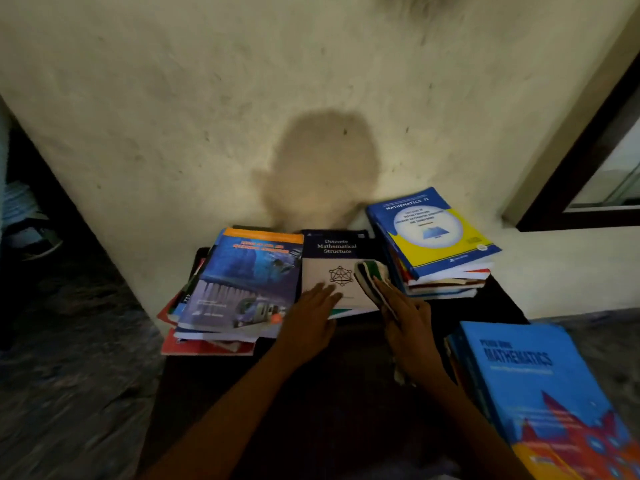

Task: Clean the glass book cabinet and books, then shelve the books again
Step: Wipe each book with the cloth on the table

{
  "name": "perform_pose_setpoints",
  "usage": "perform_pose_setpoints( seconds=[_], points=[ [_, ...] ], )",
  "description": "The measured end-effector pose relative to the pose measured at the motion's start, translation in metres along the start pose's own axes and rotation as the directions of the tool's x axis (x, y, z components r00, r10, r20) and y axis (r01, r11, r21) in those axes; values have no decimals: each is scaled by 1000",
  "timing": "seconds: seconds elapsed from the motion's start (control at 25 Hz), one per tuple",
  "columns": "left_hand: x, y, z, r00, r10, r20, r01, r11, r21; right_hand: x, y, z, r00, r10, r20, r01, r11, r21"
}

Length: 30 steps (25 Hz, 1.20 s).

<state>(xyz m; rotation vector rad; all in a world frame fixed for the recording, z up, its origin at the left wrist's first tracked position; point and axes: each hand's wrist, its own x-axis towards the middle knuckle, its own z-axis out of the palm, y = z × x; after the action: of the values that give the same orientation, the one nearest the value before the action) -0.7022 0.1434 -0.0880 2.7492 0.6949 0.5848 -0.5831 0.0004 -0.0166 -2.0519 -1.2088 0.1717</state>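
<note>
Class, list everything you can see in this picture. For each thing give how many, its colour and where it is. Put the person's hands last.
Discrete Mathematical Structure book: one, navy and pale, middle of the table, near the wall.
Left stack: one pile, blue book with an orange band on top, left of the middle book.
Mathematics II stack: one pile, blue and yellow book on top, right, by the wall.
Mathematics stack: one pile, bright blue book on top, near right.
Cloth: one, green, white and dark, on the middle book.
Table: one, dark, under the books.
Wall: cream, stained, behind.
Window frame: one, dark, far right.
Left hand: flat on the middle book.
Right hand: fingers straight, pressing the cloth.
</note>
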Motion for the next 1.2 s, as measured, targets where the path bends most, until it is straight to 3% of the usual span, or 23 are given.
perform_pose_setpoints(
  seconds=[0.12, 0.16, 0.28, 0.4, 0.52, 0.68, 0.8, 0.92, 1.04, 1.12, 1.2],
  points=[
    [54, 1, 40, 941, -89, 326, 54, 992, 114, -6, 18, -8, 998, 56, -22, -57, 998, -22],
    [65, -3, 50, 917, -134, 376, 72, 982, 173, -7, 24, -9, 997, 71, -35, -72, 997, -33],
    [71, -17, 81, 907, -171, 385, 59, 956, 286, -9, 37, -13, 996, 74, -57, -79, 992, -94],
    [57, -12, 94, 944, -220, 245, 131, 933, 335, -13, 50, -18, 994, 106, -23, -108, 978, -176],
    [43, 5, 87, 916, -274, 293, 172, 928, 330, -21, 58, -23, 995, 98, -16, -99, 984, -146],
    [-25, 23, 79, 984, -43, 173, -8, 959, 284, -30, 59, -21, 997, 71, 29, -71, 997, -7],
    [-86, 23, 83, 977, 145, 155, -187, 934, 306, -34, 57, -20, 993, 41, 111, -40, 999, -8],
    [-129, 18, 78, 977, 188, 102, -209, 940, 269, -39, 54, -17, 983, 10, 186, -14, 1000, 18],
    [-190, 37, 66, 994, 102, 33, -107, 966, 235, -50, 56, -10, 977, -56, 206, 44, 997, 62],
    [-231, 56, 54, 997, -76, -22, 79, 982, 173, -59, 61, -1, 964, -153, 220, 139, 987, 78],
    [-256, 75, 46, 937, -330, -118, 342, 934, 103, -65, 63, 10, 945, -206, 254, 193, 978, 75]
  ],
)
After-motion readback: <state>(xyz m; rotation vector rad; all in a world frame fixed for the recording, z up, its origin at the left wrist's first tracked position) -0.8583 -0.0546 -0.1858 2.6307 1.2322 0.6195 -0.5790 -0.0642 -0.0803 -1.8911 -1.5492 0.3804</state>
